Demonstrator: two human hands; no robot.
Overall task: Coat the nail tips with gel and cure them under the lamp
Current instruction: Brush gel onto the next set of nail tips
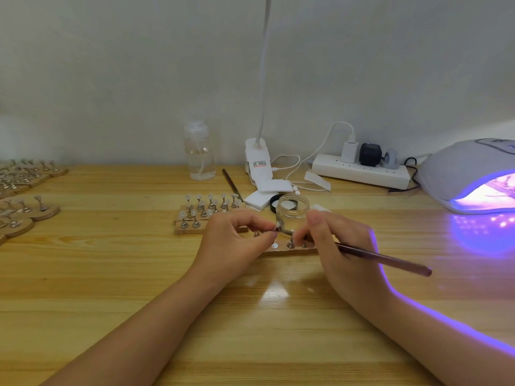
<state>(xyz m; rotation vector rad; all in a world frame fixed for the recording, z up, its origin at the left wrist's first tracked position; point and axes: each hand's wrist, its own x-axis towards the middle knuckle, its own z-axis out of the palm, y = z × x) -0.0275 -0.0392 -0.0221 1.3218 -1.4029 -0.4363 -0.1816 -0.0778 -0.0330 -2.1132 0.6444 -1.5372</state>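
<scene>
My left hand (239, 240) pinches a small metal stand with a nail tip (276, 227) between thumb and fingertips, just above a wooden strip (281, 250). My right hand (342, 246) grips a dark brown brush (390, 260), its head at the nail tip and its handle pointing right. The strip holds a bare round magnet spot and other stands (290, 243). An open clear gel jar (292, 208) stands just behind my hands. The grey curing lamp (462, 174) at the right glows purple, with items inside.
Another wooden strip with several nail-tip stands (207, 210) sits left of the jar. More such boards (25, 190) lie at the far left. Behind are a clear liquid bottle (199, 154), a clip lamp (257, 162), white pads (264, 193), a power strip (359, 169) and a second brush (231, 185).
</scene>
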